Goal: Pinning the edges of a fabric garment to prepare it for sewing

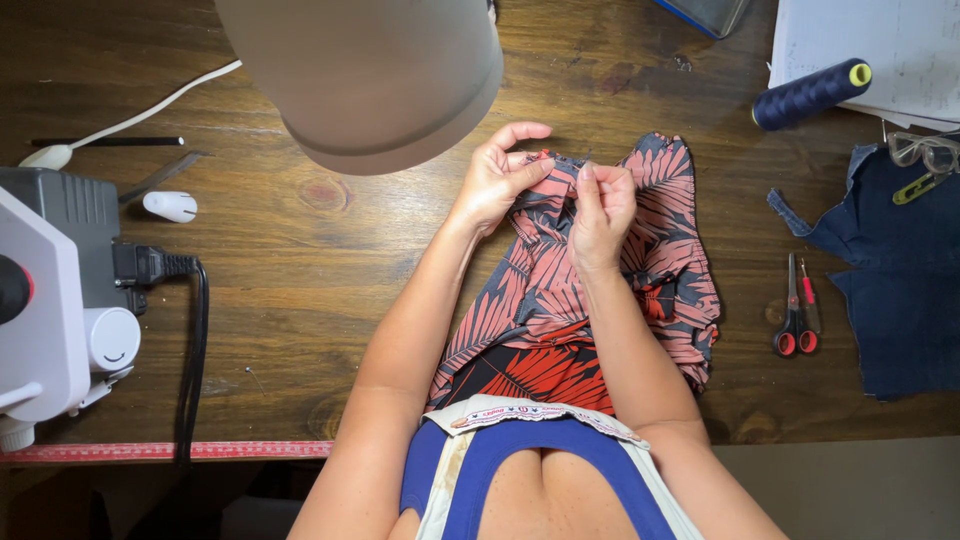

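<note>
A piece of fabric (560,300) with a red and grey palm-leaf print lies on the wooden table (300,260) and runs down to my lap. My left hand (495,180) pinches its far edge from the left, thumb and fingers closed on the cloth. My right hand (603,210) grips the same edge just to the right, fingertips pressed together on the fabric. Both hands hold the edge slightly raised off the table, close together.
A white sewing machine (50,290) with a black power cord (190,330) stands at the left. A lamp shade (370,70) hangs overhead. At the right lie red-handled scissors (795,320), dark blue cloth (900,280), a navy thread cone (810,93), papers and glasses.
</note>
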